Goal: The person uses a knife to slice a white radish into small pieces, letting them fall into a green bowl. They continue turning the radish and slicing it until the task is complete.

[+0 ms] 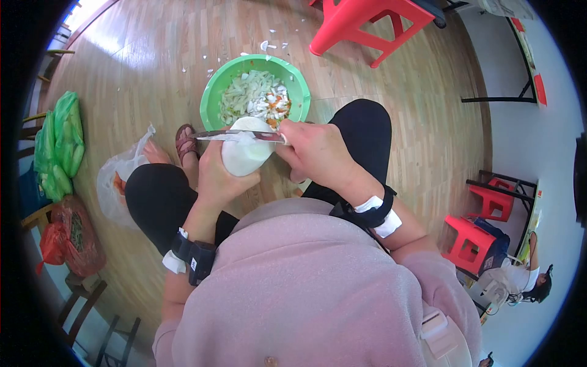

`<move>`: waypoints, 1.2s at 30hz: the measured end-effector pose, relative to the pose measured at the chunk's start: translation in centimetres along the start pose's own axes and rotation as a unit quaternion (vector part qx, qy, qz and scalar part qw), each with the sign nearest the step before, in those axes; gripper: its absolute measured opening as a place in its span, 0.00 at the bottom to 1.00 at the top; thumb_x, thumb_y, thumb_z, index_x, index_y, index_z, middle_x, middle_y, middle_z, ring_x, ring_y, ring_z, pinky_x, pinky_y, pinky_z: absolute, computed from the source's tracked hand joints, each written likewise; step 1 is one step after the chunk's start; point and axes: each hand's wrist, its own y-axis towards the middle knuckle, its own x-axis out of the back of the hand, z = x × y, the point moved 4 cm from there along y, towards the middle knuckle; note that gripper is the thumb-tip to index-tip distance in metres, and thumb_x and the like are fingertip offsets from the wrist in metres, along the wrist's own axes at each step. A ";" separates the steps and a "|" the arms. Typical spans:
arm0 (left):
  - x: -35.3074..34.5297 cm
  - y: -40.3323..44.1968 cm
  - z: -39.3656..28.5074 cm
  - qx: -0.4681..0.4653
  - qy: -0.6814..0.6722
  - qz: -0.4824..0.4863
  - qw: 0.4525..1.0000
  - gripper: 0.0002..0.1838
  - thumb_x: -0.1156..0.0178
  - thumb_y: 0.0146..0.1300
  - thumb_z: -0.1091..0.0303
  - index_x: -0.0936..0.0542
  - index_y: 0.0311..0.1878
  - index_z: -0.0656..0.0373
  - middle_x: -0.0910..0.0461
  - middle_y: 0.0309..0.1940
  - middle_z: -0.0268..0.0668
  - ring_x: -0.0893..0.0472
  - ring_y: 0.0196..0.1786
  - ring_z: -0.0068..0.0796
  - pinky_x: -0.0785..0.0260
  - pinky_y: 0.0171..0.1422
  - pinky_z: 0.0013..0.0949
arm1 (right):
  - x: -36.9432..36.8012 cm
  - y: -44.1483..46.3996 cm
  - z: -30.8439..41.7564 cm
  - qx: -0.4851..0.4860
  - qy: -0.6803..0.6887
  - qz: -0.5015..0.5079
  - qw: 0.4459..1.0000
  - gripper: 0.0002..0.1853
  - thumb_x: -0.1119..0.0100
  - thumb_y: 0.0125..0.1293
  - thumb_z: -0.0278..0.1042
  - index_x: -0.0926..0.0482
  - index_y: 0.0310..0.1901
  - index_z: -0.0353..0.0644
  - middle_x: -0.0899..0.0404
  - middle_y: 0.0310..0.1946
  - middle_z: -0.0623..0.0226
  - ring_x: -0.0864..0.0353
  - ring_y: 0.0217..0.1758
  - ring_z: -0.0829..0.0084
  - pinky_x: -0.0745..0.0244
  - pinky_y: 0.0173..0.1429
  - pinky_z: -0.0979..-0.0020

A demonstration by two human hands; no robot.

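Note:
My left hand (215, 174) is wrapped round a thick, peeled-looking white radish (246, 160), which is tilted over my lap. In my right hand (321, 153) is a knife (211, 135), its blade lying across the upper part of the radish and pointing left. My right fingers close round the handle, beside the radish. Just beyond both hands, a green basin (208, 98) stands on the floor between my feet. It holds pale chopped pieces (251, 92) with white and orange bits at the right. The radish partly hides the basin's near rim.
A white plastic bag (116, 192) lies by my left leg. Green bags (64, 144) and a red bag (54, 243) are farther left. White scraps (266, 46) dot the floor past the basin. A red stool (367, 27) stands ahead; another person (520, 278) is far right.

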 end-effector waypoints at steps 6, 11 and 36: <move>0.1 0.0 0.2 0.014 0.009 -0.025 1.000 0.36 0.30 0.34 0.67 0.29 0.52 0.63 0.21 0.40 0.45 0.19 0.44 0.40 0.27 0.49 0.36 | -0.4 0.0 -0.4 -0.005 -0.035 0.022 0.999 0.11 0.42 0.57 0.40 0.29 0.30 0.42 0.23 0.19 0.61 0.20 0.24 0.58 0.25 0.29 0.57; 0.4 0.0 0.1 -0.015 0.036 -0.059 0.997 0.36 0.30 0.33 0.66 0.30 0.52 0.65 0.22 0.40 0.47 0.20 0.43 0.42 0.27 0.49 0.37 | -0.5 -0.4 0.1 0.017 -0.030 -0.008 0.999 0.11 0.42 0.57 0.40 0.29 0.31 0.43 0.23 0.18 0.62 0.19 0.23 0.59 0.27 0.29 0.53; 0.7 0.1 -0.4 0.005 0.024 -0.073 0.997 0.33 0.29 0.34 0.68 0.29 0.49 0.63 0.22 0.40 0.44 0.20 0.43 0.38 0.28 0.48 0.35 | -0.3 0.4 -0.6 -0.028 0.015 -0.006 0.999 0.09 0.46 0.59 0.38 0.29 0.30 0.41 0.22 0.21 0.57 0.20 0.25 0.56 0.25 0.29 0.58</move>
